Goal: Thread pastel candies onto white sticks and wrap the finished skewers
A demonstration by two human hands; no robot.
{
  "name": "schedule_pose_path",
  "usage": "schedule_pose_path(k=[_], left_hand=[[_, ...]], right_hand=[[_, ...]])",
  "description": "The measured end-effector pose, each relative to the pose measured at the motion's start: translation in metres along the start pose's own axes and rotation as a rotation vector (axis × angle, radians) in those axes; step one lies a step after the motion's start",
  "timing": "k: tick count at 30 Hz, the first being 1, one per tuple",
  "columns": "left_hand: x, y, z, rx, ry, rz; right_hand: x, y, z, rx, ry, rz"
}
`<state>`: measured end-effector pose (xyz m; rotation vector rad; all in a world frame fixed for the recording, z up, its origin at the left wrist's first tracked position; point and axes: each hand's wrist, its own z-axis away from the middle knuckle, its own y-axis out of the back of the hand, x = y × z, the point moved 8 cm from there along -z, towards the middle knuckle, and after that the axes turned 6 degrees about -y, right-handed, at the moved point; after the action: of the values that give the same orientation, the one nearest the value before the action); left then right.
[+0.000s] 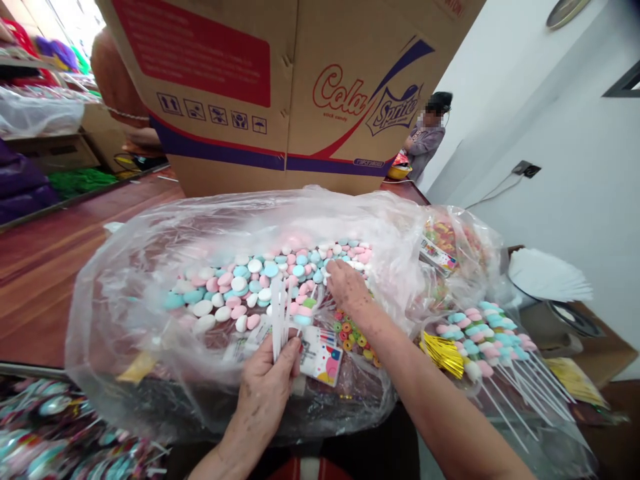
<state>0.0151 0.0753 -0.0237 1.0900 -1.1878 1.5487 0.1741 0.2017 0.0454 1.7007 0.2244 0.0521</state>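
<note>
Looming over everything, one big cardboard carton (280, 87) stands at the far edge of the wooden surface (60, 267), and in front of it we have one wide clear plastic bag (150, 267) spread open, loaded with loose pastel candy discs (240, 287) in pink, blue and white, far too many to count. Over to the right we spot a finished heap of candy skewers (487, 333), discs already threaded on white sticks, at least a dozen by our reckoning, beside one bundle of gold twist ties (443, 353) and a stack of white paper (547, 277). So some are done, yet the bag is still well stocked: we judge plenty left to thread. Now the hands: our left hand (265, 393) is closed around a small bunch of bare white sticks (277, 320), roughly five or six, held upright at the bag's near rim above a printed card (320, 357). Our right hand (347, 287) reaches into the bag, fingers curled down onto the discs; whether it has pinched one we cannot tell. One other person (425, 137) stands far back by the wall
</note>
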Motion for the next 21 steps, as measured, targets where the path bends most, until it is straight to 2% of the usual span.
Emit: schedule_pose_path(k=[3,9,16,21], left_hand=[[0.0,0.0,0.001,0.008,0.016,-0.013],[0.002,-0.002,0.002,-0.018,0.003,-0.031],[-0.002,0.001,-0.001,-0.033,-0.018,-0.071],[-0.008,0.003,-0.002,-0.048,-0.02,-0.076]], right_hand=[[-0.006,-0.009,0.003,-0.025,0.036,0.047],[-0.005,-0.001,0.0,0.02,0.029,0.03],[-0.012,-0.017,0.006,-0.073,0.105,0.154],[-0.01,-0.016,0.005,-0.104,0.137,0.15]])
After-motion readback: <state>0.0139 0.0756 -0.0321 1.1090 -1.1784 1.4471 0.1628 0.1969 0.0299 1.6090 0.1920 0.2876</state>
